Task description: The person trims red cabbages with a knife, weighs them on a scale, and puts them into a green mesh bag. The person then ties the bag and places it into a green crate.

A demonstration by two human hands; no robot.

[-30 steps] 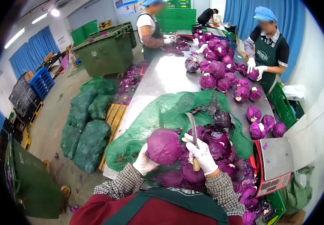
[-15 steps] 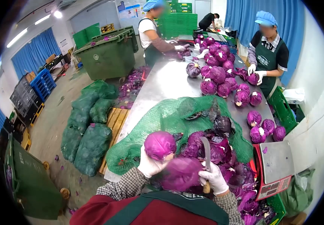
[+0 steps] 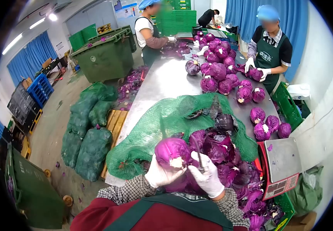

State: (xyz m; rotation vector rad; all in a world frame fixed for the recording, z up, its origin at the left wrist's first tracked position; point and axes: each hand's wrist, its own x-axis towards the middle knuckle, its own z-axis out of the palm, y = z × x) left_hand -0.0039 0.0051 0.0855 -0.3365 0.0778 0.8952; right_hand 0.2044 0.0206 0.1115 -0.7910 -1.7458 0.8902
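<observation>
Left hand (image 3: 162, 174), gloved: cupped under red cabbage (image 3: 172, 153), pale stem end showing, above near end of metal table (image 3: 165, 81). Right hand (image 3: 208, 178), gloved: gripping knife (image 3: 199, 154) beside cabbage. Green net (image 3: 151, 125) beyond.

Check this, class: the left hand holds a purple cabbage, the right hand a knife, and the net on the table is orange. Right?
In the head view, the net on the table is green, not orange; the left hand holds a purple cabbage, the right hand a knife.
</observation>
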